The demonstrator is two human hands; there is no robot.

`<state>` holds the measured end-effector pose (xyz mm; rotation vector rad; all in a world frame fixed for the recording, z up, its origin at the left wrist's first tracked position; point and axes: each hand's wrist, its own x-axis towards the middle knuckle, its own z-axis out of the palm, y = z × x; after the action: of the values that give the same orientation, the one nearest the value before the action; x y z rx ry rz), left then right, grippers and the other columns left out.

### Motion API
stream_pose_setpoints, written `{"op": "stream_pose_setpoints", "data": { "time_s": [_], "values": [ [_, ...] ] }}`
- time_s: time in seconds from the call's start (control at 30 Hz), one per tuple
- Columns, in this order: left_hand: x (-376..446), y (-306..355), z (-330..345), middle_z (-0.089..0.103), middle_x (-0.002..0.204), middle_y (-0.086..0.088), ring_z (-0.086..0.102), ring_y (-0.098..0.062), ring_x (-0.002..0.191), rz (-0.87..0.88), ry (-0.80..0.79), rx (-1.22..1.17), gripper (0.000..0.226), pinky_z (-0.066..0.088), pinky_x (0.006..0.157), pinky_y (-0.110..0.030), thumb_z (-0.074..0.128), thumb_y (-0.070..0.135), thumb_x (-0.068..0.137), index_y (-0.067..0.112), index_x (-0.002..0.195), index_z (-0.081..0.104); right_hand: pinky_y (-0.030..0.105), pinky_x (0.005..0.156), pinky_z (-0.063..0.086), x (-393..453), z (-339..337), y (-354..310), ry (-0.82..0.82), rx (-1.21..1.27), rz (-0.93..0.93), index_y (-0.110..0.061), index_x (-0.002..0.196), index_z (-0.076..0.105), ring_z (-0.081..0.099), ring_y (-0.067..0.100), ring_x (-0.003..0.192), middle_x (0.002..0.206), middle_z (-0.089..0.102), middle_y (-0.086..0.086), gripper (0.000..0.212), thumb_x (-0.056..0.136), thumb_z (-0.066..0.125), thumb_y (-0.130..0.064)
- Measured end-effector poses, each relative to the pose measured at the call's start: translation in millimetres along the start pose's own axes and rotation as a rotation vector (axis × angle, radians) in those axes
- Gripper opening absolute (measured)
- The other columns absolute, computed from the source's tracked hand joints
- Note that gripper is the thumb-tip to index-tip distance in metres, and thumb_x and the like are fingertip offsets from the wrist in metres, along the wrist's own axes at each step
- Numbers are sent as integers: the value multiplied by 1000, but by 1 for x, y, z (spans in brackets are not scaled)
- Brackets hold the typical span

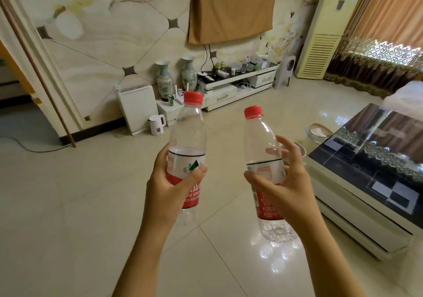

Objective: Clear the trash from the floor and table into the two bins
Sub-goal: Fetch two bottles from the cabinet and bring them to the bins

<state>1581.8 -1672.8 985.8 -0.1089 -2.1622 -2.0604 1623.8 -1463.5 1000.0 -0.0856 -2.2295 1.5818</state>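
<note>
Clear plastic, red-capped: two water bottles held upright over pale floor tiles (68, 205), one per hand. Left bottle (188, 136) gripped by left hand (174, 189) around the label, fingers wrapped behind, thumb pressed across the front. Right bottle (263, 159) held by right hand (283, 189) more loosely, thumb on the near side, fingers (287, 150) curled and partly spread around the far side, seen through the plastic. Both long axes near vertical, caps up, tilted slightly away; bottles well apart, not touching. Each looking nearly empty. Glossy dark-topped low table (366, 159) just to the right. Neither bin in view, so direction from hands to bins cannot be told. Probably carrying stage; next, likely a turn to find the bins, then a drop from either hand.
</note>
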Motion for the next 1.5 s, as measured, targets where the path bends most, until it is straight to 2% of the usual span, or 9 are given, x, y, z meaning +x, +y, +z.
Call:
{"op": "stream_pose_setpoints", "data": {
  "time_s": [0.23,0.37,0.47,0.57,0.77,0.93,1.1,1.27,1.5],
  "values": [
    [135,-31,53,61,117,17,61,-9,106,-38,9,-22,74,55,84,-30,79,43,67,41,133,46,17,60,54,136,6,60,7,11,14,-39,136,32,65,-2,83,113,49,-24,86,68,82,-24],
    [217,-39,85,64,113,18,63,-7,104,-62,8,-6,71,55,84,-33,83,45,63,47,126,49,17,59,54,219,6,88,-4,15,47,-47,130,30,66,2,81,110,49,-27,84,67,82,-26],
    [270,-44,107,64,111,18,64,-8,102,-77,18,-14,65,55,81,-30,82,43,64,52,119,50,21,62,57,278,5,101,-25,19,55,-42,134,30,68,9,81,116,51,-16,86,68,82,-25],
    [312,-55,127,65,111,15,65,-10,101,-88,15,-21,67,56,80,-31,78,39,63,44,124,52,20,60,56,328,7,114,-29,42,59,-39,137,31,69,8,79,120,54,-4,86,69,82,-21],
    [411,-81,157,63,112,15,63,-11,103,-133,-16,-1,66,55,80,-31,77,41,61,44,122,52,21,60,55,418,21,149,-21,59,117,-38,135,33,69,9,77,119,56,-5,84,69,82,-17],
    [520,-105,189,65,111,14,64,-11,102,-134,-78,-28,71,55,77,-28,84,48,58,44,122,52,17,58,53,507,39,180,33,35,151,-39,133,33,69,5,76,115,56,-11,83,69,82,-16],
    [622,-114,232,65,112,14,64,-9,101,-146,-165,-51,70,53,73,-22,76,44,59,38,125,52,17,59,53,592,48,198,100,-26,197,-36,135,34,69,7,74,112,58,-12,84,70,83,-15],
    [697,-125,287,65,110,13,65,-12,101,-160,-283,-75,66,56,77,-27,81,45,61,41,121,54,22,62,56,657,40,225,195,-55,224,-36,130,37,68,10,74,107,59,-13,80,69,83,-11],
    [787,-147,391,63,113,13,63,-12,103,-175,-436,-49,62,56,76,-23,79,29,71,38,126,51,16,60,53,762,0,284,316,-84,281,-38,125,40,67,8,73,99,60,-17,78,68,83,-9]
  ]
}}
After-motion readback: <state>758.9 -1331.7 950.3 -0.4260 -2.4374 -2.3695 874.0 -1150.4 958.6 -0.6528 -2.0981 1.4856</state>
